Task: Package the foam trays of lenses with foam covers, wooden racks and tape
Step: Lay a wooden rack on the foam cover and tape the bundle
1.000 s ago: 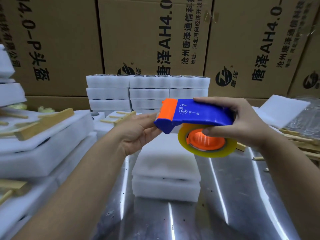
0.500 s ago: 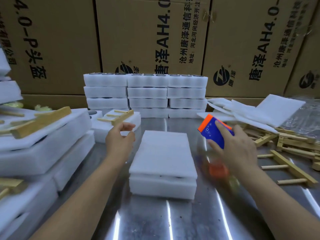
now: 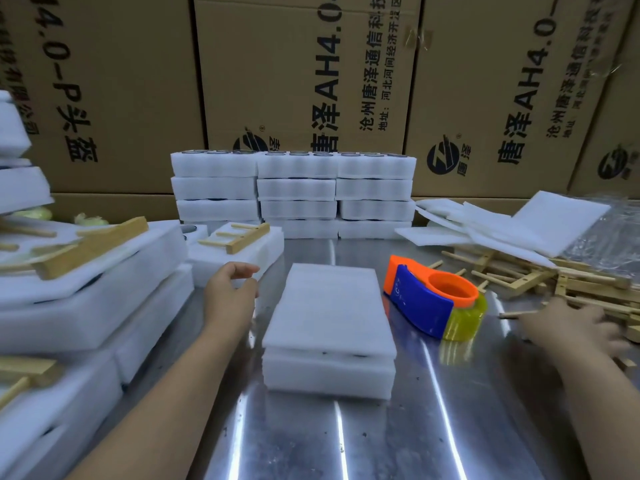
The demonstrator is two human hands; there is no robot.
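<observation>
Dispenser (image 3: pixel 433 303) is out of my right hand (image 3: pixel 571 329), lying at 3 o'clock of tray (image 3: pixel 329 375); that hand, fingers blurred beyond telling, goes for racks (image 3: pixel 581 287), left hand (image 3: pixel 230 292) slack-fingered, empty: rack before tape, probably.

Bearings taken from the covered foam tray (image 3: pixel 329 306).
- 6 o'clock: bare metal table (image 3: pixel 346 438) lay open, the widest passage.
- 12: a short strip, then stacked foam trays (image 3: pixel 294 188) stood against cardboard boxes (image 3: pixel 294 64).
- 3: the tape dispenser (image 3: pixel 433 299) sat just beside, leaving a narrow gap.
- 1 to 3, farther: foam covers (image 3: pixel 519 223) and wooden racks (image 3: pixel 571 285) were heaped.
- 9: a slim lane held the left hand (image 3: pixel 230 289), with packed bundles (image 3: pixel 86 299) beyond.
</observation>
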